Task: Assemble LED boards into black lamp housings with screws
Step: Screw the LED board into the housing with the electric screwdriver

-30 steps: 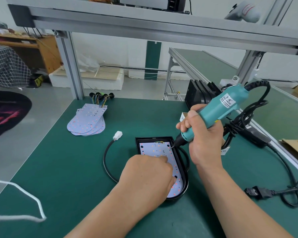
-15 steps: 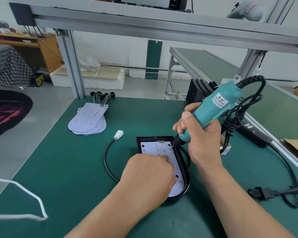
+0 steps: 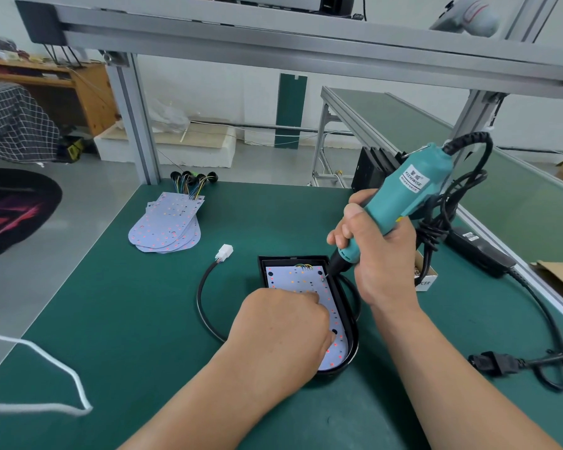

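I take the black lamp housing (image 3: pixel 340 300) as my mark; it lies flat on the green table (image 3: pixel 143 319), with its rounded end toward me. The LED board (image 3: pixel 298 279) sits inside it.

My right hand (image 3: pixel 377 254) comes in from the housing's right side, forearm rising steeply and wrist bent. Its fingers and thumb wrap tightly round the lower barrel of the teal electric screwdriver (image 3: pixel 413 190). The tool tilts up and away to the right, and its bit tip touches the board at the housing's far right corner.

My left hand (image 3: pixel 283 329) reaches in from the near left, knuckles up, and covers the middle of the board. Its fingers are curled under, with the tips down on the board. I cannot tell whether they hold anything.

A black cable (image 3: pixel 205 297) loops round the housing's left side and ends in a white connector (image 3: pixel 224 253) at its far left. Further off that way lies a stack of LED boards (image 3: pixel 166 227). Just right of the housing, behind my right hand, stands a small box (image 3: pixel 424 277).
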